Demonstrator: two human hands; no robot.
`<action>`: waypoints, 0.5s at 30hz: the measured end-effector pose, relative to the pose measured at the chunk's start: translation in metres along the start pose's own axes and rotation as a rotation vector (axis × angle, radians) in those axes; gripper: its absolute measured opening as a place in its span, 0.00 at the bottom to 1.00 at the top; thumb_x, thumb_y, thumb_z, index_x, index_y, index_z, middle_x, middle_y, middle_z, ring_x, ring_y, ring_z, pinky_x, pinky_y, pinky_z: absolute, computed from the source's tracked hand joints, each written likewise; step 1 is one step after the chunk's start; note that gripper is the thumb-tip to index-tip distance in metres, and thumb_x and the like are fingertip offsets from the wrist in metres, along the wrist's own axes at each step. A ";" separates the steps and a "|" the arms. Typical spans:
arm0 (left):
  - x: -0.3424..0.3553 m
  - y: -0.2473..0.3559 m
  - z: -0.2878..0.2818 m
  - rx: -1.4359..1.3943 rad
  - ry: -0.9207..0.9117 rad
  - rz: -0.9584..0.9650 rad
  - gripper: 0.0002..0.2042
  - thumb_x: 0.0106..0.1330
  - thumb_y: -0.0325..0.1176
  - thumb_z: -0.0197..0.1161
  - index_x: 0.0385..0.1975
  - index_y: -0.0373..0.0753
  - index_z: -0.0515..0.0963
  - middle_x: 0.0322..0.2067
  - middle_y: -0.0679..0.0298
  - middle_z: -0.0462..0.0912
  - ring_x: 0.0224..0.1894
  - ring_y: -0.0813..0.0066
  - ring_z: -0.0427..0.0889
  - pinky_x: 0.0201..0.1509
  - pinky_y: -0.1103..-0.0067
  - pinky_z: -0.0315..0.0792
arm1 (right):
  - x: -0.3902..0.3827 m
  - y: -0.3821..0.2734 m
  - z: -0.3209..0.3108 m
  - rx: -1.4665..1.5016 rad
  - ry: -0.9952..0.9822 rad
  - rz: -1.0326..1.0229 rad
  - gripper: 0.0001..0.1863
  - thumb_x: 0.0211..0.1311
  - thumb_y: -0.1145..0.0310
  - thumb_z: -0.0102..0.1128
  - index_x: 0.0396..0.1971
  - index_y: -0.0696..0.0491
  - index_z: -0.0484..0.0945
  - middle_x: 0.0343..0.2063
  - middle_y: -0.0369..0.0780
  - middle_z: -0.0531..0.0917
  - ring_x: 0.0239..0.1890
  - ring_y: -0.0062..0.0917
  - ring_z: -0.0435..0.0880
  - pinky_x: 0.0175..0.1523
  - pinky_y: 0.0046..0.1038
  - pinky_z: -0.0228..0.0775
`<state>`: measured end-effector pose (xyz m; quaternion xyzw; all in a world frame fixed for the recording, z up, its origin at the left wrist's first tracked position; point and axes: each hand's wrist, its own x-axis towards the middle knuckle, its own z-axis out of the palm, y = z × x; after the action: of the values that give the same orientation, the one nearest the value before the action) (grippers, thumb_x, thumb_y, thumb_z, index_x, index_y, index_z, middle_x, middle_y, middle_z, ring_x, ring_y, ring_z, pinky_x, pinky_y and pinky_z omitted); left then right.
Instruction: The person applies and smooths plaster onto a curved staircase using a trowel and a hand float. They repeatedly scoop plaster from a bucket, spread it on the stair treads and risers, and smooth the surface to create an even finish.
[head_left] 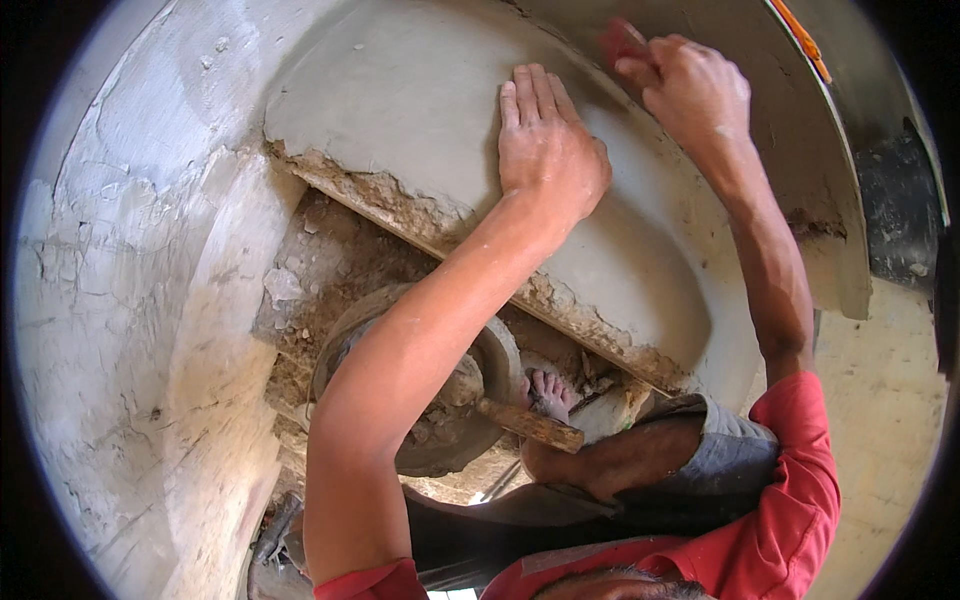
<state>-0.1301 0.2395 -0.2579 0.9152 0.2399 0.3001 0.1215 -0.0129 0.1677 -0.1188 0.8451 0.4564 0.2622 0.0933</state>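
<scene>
My left hand [548, 150] lies flat on a smooth grey plastered ledge [400, 110], fingers extended, fairly close together. Up and to the right, my right hand [695, 95] is closed around a reddish tool [625, 50], whose working end is blurred and hard to make out, beside the inner edge of a curved wall [800, 150]. The ledge's front has a rough, crumbly edge [370, 190]. Below my left forearm, partly hidden by it, is a round bucket [495, 355] with grey mortar and a wooden-handled tool [530, 425] in it.
A pale, patchy plastered wall [150, 300] curves along the left. My bare foot [545, 390] stands beside the bucket on rubble. At the far right are a dark cylindrical object [895, 200] and a light surface [880, 420]. An orange strip [800, 35] runs along the upper right rim.
</scene>
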 end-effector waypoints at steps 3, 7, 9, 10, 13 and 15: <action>0.001 0.000 -0.001 -0.001 -0.023 -0.013 0.37 0.73 0.44 0.56 0.73 0.18 0.65 0.74 0.33 0.67 0.80 0.41 0.62 0.85 0.56 0.52 | 0.004 0.001 0.023 -0.030 0.049 -0.033 0.18 0.71 0.48 0.67 0.38 0.48 0.88 0.38 0.40 0.89 0.41 0.44 0.90 0.47 0.45 0.82; 0.000 0.000 -0.001 0.057 -0.081 -0.007 0.37 0.75 0.45 0.53 0.74 0.19 0.63 0.76 0.35 0.64 0.81 0.42 0.59 0.85 0.57 0.51 | 0.002 0.020 -0.007 -0.095 0.386 0.041 0.18 0.71 0.47 0.68 0.36 0.48 0.88 0.37 0.37 0.89 0.39 0.40 0.90 0.44 0.42 0.82; -0.004 0.001 -0.003 0.057 -0.114 -0.008 0.37 0.76 0.45 0.52 0.75 0.19 0.63 0.78 0.36 0.62 0.82 0.43 0.57 0.86 0.57 0.49 | -0.020 0.028 -0.033 -0.102 0.563 0.002 0.17 0.69 0.49 0.71 0.33 0.49 0.86 0.35 0.35 0.87 0.37 0.37 0.89 0.40 0.38 0.81; -0.003 0.001 -0.003 0.036 -0.111 -0.014 0.37 0.77 0.46 0.51 0.75 0.19 0.62 0.78 0.36 0.61 0.83 0.44 0.55 0.86 0.57 0.49 | -0.028 0.028 -0.040 -0.029 0.545 -0.056 0.15 0.67 0.54 0.74 0.30 0.49 0.83 0.33 0.35 0.86 0.35 0.36 0.88 0.37 0.37 0.81; -0.004 0.002 -0.005 0.024 -0.119 -0.023 0.37 0.78 0.47 0.50 0.76 0.19 0.61 0.79 0.36 0.60 0.84 0.45 0.55 0.87 0.58 0.47 | -0.061 0.010 -0.016 -0.010 0.197 -0.067 0.14 0.67 0.57 0.75 0.29 0.49 0.81 0.31 0.36 0.85 0.33 0.35 0.88 0.36 0.37 0.82; -0.003 0.003 -0.006 0.045 -0.116 -0.029 0.37 0.78 0.47 0.51 0.76 0.19 0.61 0.78 0.36 0.61 0.83 0.45 0.56 0.87 0.58 0.48 | -0.075 0.009 0.011 -0.031 0.055 -0.073 0.14 0.67 0.57 0.75 0.28 0.48 0.81 0.31 0.36 0.84 0.33 0.34 0.88 0.35 0.39 0.82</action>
<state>-0.1348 0.2362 -0.2537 0.9301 0.2524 0.2391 0.1189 -0.0344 0.1025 -0.1511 0.8189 0.4851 0.2886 0.1033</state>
